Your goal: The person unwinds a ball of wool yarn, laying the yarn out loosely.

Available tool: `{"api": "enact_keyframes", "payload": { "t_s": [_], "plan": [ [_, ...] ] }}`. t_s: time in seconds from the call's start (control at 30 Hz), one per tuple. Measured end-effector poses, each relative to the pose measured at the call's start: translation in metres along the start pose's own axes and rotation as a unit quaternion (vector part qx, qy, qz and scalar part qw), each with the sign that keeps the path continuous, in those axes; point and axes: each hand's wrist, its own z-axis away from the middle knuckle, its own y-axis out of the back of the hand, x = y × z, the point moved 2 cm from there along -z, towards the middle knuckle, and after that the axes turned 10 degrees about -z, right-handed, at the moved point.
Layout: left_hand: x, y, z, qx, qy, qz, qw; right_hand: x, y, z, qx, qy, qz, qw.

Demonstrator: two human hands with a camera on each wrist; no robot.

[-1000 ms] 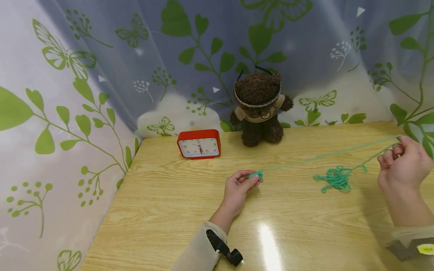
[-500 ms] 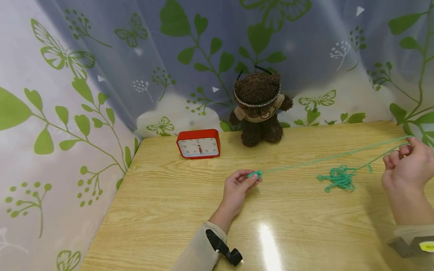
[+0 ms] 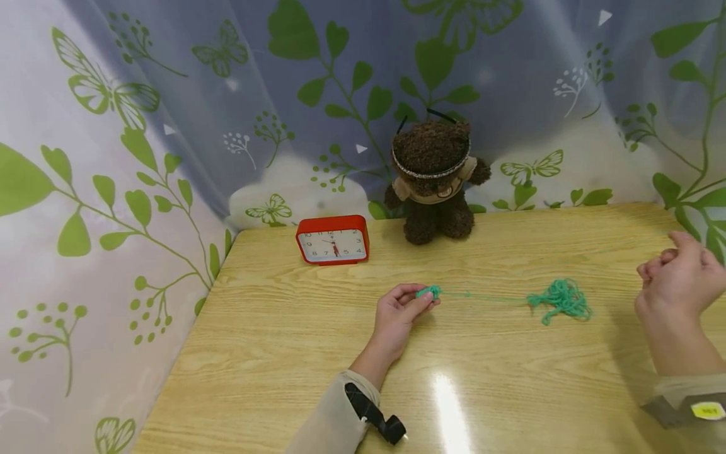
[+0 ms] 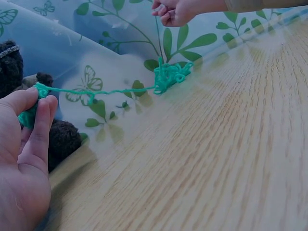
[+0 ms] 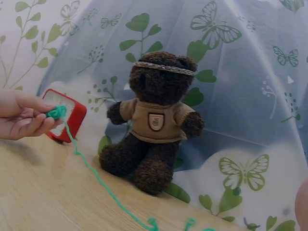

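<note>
A small wound bundle of green yarn (image 3: 429, 292) is pinched between the thumb and fingers of my left hand (image 3: 399, 315), just above the table. From it a single strand (image 4: 115, 91) runs to a loose heap of the same yarn (image 3: 561, 299) on the table, as the left wrist view also shows. My right hand (image 3: 680, 277) is raised at the right, past the heap and apart from it. Its fingers are curled, and no yarn shows in them. Only a sliver of that hand appears at the edge of the right wrist view.
A red alarm clock (image 3: 333, 241) stands at the back left of the wooden table (image 3: 272, 353). To its right a brown teddy bear (image 5: 156, 122) in a tan shirt sits against the patterned curtain (image 3: 351, 63).
The strand stretched up to my right hand has been let go and now lies low between the bundle and the heap. My left hand has stayed in place.
</note>
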Motion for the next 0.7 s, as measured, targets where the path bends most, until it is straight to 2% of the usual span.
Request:
{"api": "enact_keyframes", "payload": {
  "t_s": [0.1, 0.23, 0.33, 0.4, 0.47, 0.57, 0.63, 0.7],
  "plan": [
    [0.0, 0.0, 0.0, -0.003, -0.001, 0.004, 1.0, 0.006, -0.003, 0.004, -0.024, -0.016, -0.011, 0.9995],
    [0.0, -0.001, 0.0, -0.01, -0.003, 0.008, 0.9999, 0.018, -0.009, 0.017, -0.1, -0.071, -0.044, 0.9915],
    [0.0, -0.001, 0.001, -0.017, -0.004, 0.006, 0.9998, 0.031, -0.011, 0.033, -0.193, -0.112, -0.028, 0.9744],
    [0.0, -0.001, 0.001, -0.021, -0.003, 0.001, 0.9998, 0.041, -0.011, 0.045, -0.259, -0.129, 0.019, 0.9571],
    [0.0, -0.002, 0.001, -0.026, 0.001, -0.003, 0.9997, 0.052, -0.01, 0.056, -0.321, -0.141, 0.085, 0.9327],
    [0.001, -0.002, 0.002, -0.03, 0.008, -0.006, 0.9995, 0.069, -0.006, 0.073, -0.395, -0.148, 0.203, 0.8837],
    [0.001, -0.002, 0.002, -0.033, 0.011, -0.007, 0.9994, 0.079, -0.004, 0.083, -0.435, -0.149, 0.294, 0.8383],
    [0.001, -0.002, 0.003, -0.036, 0.012, -0.009, 0.9992, 0.089, -0.002, 0.093, -0.469, -0.151, 0.371, 0.7874]
  ]
}}
